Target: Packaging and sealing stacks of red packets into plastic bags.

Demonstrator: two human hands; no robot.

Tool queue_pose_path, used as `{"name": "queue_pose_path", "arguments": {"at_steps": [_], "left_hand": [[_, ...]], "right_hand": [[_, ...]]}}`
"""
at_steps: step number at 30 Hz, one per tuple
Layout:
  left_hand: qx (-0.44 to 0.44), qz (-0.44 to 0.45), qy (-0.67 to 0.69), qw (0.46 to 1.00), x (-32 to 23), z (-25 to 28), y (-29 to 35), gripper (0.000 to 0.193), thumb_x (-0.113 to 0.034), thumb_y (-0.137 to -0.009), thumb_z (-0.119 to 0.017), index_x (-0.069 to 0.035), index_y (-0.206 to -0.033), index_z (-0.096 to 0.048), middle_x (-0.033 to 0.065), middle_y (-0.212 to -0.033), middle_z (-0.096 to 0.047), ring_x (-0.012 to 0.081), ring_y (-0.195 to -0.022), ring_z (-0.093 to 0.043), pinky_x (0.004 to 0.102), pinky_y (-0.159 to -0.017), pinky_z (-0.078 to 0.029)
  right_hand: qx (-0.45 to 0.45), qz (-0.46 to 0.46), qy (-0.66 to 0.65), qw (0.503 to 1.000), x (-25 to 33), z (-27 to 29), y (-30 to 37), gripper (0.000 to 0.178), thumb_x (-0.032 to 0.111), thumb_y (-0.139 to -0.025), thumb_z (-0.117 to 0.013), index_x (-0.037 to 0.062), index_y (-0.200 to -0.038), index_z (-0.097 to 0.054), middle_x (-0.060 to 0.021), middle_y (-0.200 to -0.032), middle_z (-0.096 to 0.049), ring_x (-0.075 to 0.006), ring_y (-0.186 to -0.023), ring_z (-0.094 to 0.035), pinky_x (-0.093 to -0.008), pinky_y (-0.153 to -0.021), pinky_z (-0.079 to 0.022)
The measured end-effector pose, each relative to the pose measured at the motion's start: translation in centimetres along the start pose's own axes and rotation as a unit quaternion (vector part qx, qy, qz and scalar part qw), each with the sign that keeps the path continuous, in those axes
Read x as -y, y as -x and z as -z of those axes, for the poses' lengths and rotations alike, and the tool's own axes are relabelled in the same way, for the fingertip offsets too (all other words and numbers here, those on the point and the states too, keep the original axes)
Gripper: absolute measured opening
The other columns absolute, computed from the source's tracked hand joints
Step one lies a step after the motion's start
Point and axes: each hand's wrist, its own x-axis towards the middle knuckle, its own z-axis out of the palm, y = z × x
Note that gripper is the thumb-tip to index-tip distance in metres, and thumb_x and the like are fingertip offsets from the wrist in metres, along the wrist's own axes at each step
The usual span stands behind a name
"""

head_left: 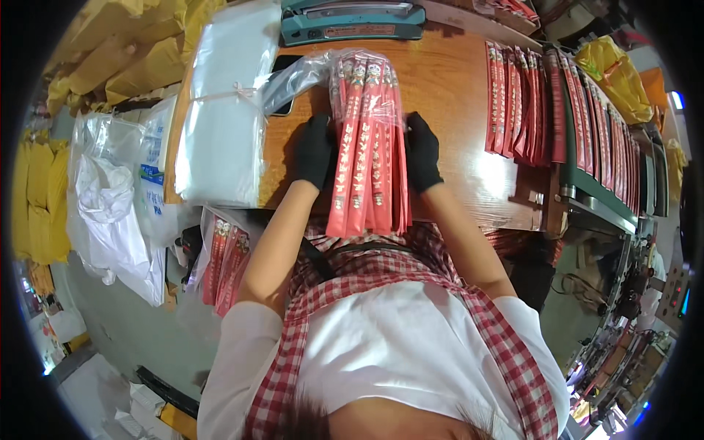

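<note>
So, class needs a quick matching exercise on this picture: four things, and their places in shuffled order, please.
1: red packet bundle
2: stack of clear bags
3: teal device
4: checked apron

A: over a white shirt
B: toward the far edge of the table
C: between left hand and right hand
D: on the table's left part

Pairs: 1-C, 2-D, 3-B, 4-A

Noted on brown wooden bench (455, 81): clear bags (220, 143) stacked left, teal device (352, 23) at far edge, red packets (506, 103) right.
</note>
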Motion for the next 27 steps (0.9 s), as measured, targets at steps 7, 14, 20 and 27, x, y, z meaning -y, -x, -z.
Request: {"name": "queue_pose_path", "arguments": {"at_steps": [7, 14, 20, 27], "left_hand": [[0.202, 0.152, -0.408, 0.877, -3.8, 2.3, 15.2, 0.034, -0.03, -0.094, -0.045, 0.001, -0.094, -0.059, 0.0201, -0.089, -0.063, 0.0288, -0.069, -0.062, 0.0406, -0.058, -0.047], [0.033, -0.298, -0.311, 0.902, -15.4, 16.9, 4.4, 0.012, -0.015, -0.077, -0.063, -0.007, -0.069, -0.058, 0.0109, -0.066, -0.055, 0.026, -0.057, -0.057, 0.0386, -0.052, -0.044], [-0.081, -0.232, -0.016, 0.969, -25.7, 23.5, -3.3, 0.011, -0.007, -0.08, -0.06, -0.002, -0.089, -0.065, -0.0006, -0.065, -0.052, 0.0057, -0.057, -0.05, 0.0227, -0.052, -0.042], [0.167, -0.131, -0.037, 0.976, -28.7, 25.6, -3.1, 0.02, -0.014, -0.086, -0.053, -0.003, -0.096, -0.067, 0.0038, -0.073, -0.062, 0.0028, -0.048, -0.046, 0.0195, -0.044, -0.035]], "right_hand": [[0.218, 0.09, 0.082, 0.968, 3.1, 9.4, 14.5, 0.037, 0.029, -0.082, -0.058, 0.0074, -0.111, -0.057, -0.0195, -0.09, -0.062, -0.0373, -0.077, -0.063, -0.0483, -0.067, -0.05], [0.108, 0.153, 0.014, 0.982, 11.7, 16.8, -3.0, 0.019, 0.016, -0.078, -0.066, 0.0055, -0.093, -0.063, -0.0125, -0.081, -0.065, -0.0294, -0.068, -0.064, -0.0363, -0.059, -0.05], [0.03, 0.472, 0.245, 0.846, 22.5, 24.2, -15.9, 0.027, 0.008, -0.084, -0.061, 0.0048, -0.111, -0.065, -0.0071, -0.081, -0.067, -0.0114, -0.069, -0.061, -0.0251, -0.065, -0.05], [0.019, 0.381, 0.33, 0.863, 25.5, 25.3, -14.2, 0.033, 0.014, -0.078, -0.069, -0.0011, -0.107, -0.062, -0.017, -0.09, -0.067, -0.0302, -0.084, -0.066, -0.0348, -0.074, -0.052]]}}
